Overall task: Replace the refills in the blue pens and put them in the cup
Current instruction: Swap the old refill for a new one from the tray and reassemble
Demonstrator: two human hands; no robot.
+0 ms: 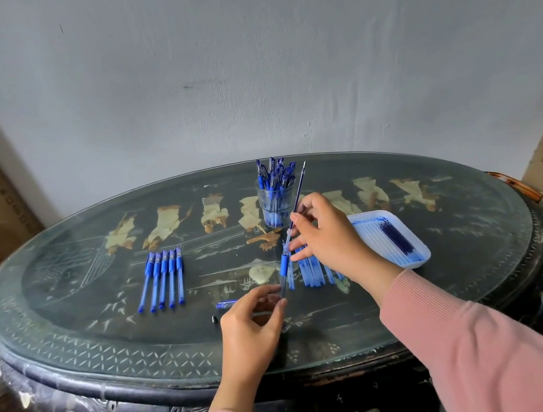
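Your left hand (250, 324) pinches the lower end of the pen barrel (284, 267), fingertips closed on it. Your right hand (328, 236) pinches the refill (299, 190), whose lower end sits in the barrel's mouth, tip pointing to one o'clock. From the barrel, the cup (275, 205), full of pens, stands at twelve o'clock, five blue pens (164, 277) lie at nine, and the tray (420, 249) of refills sits at three.

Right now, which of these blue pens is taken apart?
The pen in the left hand: the right hand pinches its refill, sticking out the top. Five lie whole in a row; others fill the cup.
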